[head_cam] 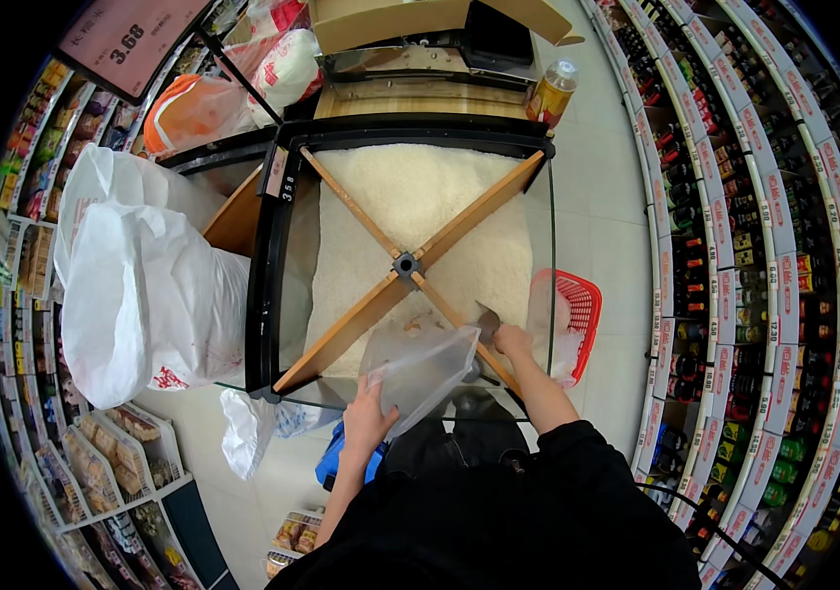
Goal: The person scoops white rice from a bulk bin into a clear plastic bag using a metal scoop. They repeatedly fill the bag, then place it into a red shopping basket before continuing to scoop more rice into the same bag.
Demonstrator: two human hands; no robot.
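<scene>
A glass-sided bin with a black frame [265, 243] holds pale grain that looks like rice [420, 184]. Crossed wooden dividers [346, 332] split it into four sections. At the near side, my left hand [367, 417] grips the edge of a clear plastic bag [420, 376], which spreads over the near section and has a wide mouth toward the right. My right hand [513, 340] is closed around a metal scoop [488, 321], just right of the bag's mouth, by the near right divider. The scoop's contents cannot be made out.
White woven sacks [147, 295] lean at the bin's left. A red plastic basket [588, 317] stands beyond the right glass. At the far right corner is a bottle with a yellow label [554, 94]. Shelves of bottles [751, 243] curve along the right; packaged goods [110, 450] fill the left.
</scene>
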